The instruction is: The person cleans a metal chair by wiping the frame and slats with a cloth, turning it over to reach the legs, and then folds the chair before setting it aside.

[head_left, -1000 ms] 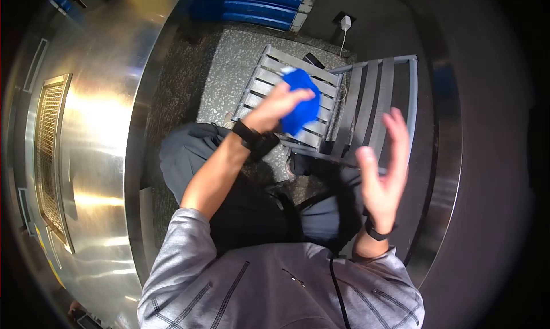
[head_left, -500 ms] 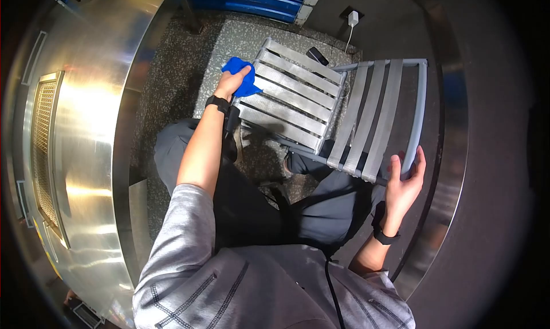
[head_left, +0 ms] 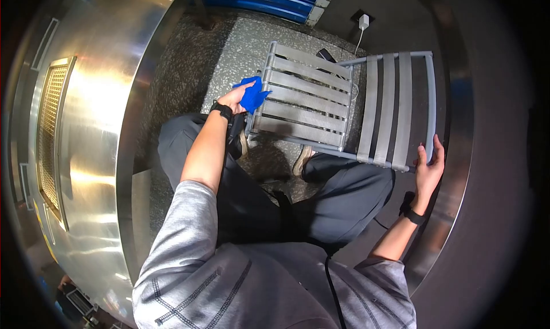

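Note:
A folding chair (head_left: 305,101) with a grey tube frame and grey woven straps stands in front of my knees. Its strapped backrest (head_left: 388,108) lies on the right side. My left hand (head_left: 232,97) is closed on a blue cloth (head_left: 252,94), which rests against the left edge of the strapped seat; the fingers are partly hidden by the cloth. At the lower right corner of the backrest, my right hand (head_left: 429,164) grips the frame tube with thumb and fingers on either side.
A brushed steel cabinet (head_left: 91,157) with a mesh vent curves along the left. A white plug (head_left: 364,22) with a cable sits in a wall socket behind the chair, near a small black object (head_left: 326,55) on the speckled floor (head_left: 238,48). A blue shutter (head_left: 263,0) is at the back.
The chair has turned slightly and shifted right, with my right hand moving right along with its frame. My left hand and the blue cloth have moved a little right and down.

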